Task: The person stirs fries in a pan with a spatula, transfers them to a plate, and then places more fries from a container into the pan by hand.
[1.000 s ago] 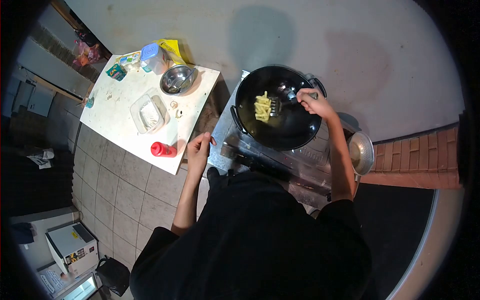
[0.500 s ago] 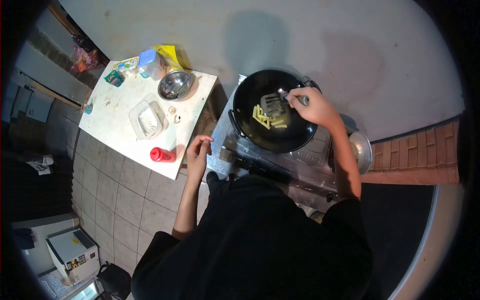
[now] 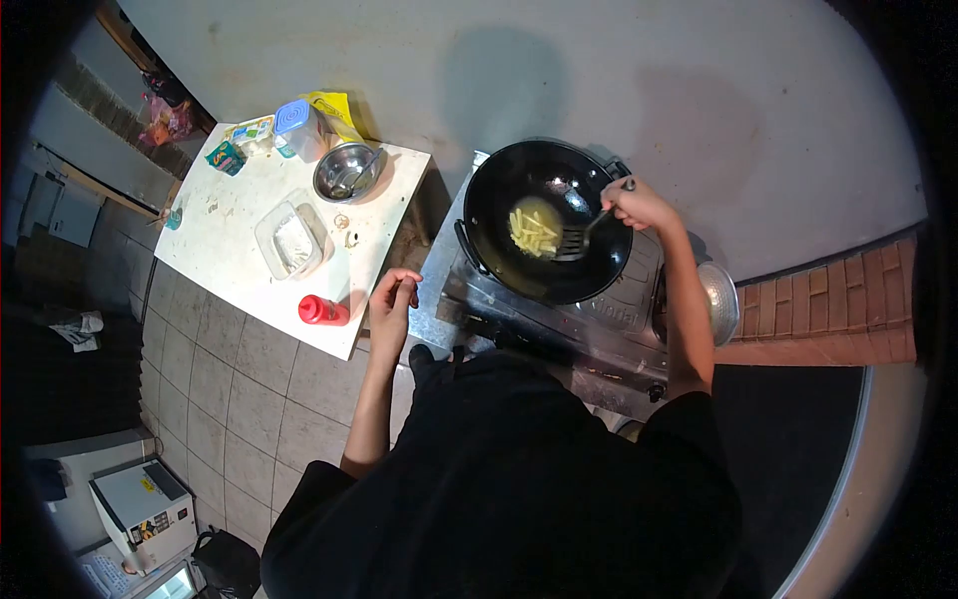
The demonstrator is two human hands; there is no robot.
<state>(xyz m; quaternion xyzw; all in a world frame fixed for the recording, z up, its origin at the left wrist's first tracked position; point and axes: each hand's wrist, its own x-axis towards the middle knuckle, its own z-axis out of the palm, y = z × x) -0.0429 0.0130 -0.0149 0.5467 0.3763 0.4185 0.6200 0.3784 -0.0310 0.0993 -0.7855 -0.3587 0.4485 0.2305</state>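
My right hand [image 3: 641, 207] is closed round the handle of a slotted spatula [image 3: 573, 243]. The spatula's head is down inside a black wok [image 3: 499, 275], against the right side of a small heap of pale yellow potato strips [image 3: 534, 232]. These lie in a shallow pool of oil at the wok's bottom. My left hand [image 3: 391, 298] hangs between the table and the stove, empty, its fingers loosely bent and a little apart. Nearest to it is a red squeeze bottle [image 3: 322, 310] on the table.
Under the wok is a metal gas stove [image 3: 609, 334], with a silver lid or pan [image 3: 718, 299] at its right. The white table [image 3: 239, 285] bears a clear plastic tub [image 3: 289, 241], a steel bowl [image 3: 347, 172], a blue-lidded container [image 3: 296, 120] and several packets. A brick ledge [image 3: 818, 304] is at right.
The spatula has moved from above the strips down to their right side, its handle swinging upright. The strips are gathered into a tighter heap. My left hand has barely moved.
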